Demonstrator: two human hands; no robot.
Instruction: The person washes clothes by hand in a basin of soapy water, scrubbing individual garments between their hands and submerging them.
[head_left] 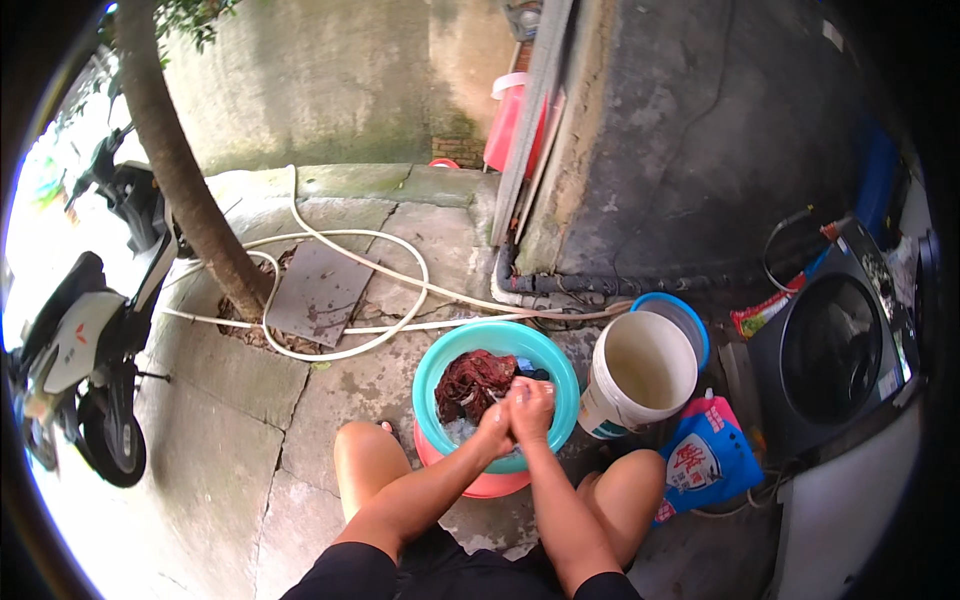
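Observation:
My left hand (496, 426) and my right hand (531, 408) are closed and pressed together over a turquoise basin (563, 360). A wet, patterned dark red cloth (468, 384) lies bunched in the basin and runs up to my fingers, which grip an edge of it; most of the gripped part is hidden. Dark blue cloth (537, 374) shows beyond my right hand. Whitish suds (459, 431) float beside my left wrist. Beneath the turquoise basin is a coral-red basin (495, 485).
Right of the basin stand a white bucket (648, 365), a blue basin (694, 322) behind it, and a blue bag (712, 462). A dark appliance (832, 340) is farther right. A pale hose (425, 290) loops beyond; left are a tree trunk (185, 150) and a scooter (85, 340).

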